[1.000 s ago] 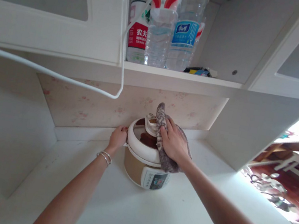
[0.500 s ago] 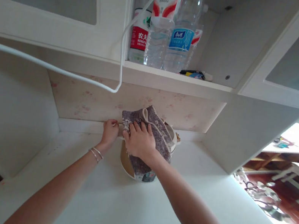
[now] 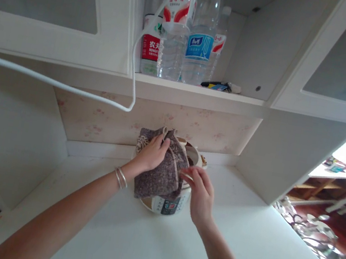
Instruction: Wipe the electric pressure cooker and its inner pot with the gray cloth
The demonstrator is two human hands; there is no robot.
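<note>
I judge this part-done: cloth (image 3: 158, 178) drapes the cooker (image 3: 170, 206), gripped by my left hand (image 3: 152, 153) at ten o'clock, pinched by my right hand (image 3: 202, 195) at four.

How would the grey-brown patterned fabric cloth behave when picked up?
The cloth would probably be floppy: it folds and drapes over the rounded white-and-tan electric cooker. Its edges look fairly thin, so it's likely light. Its textured surface suggests little slipperiness.
</note>
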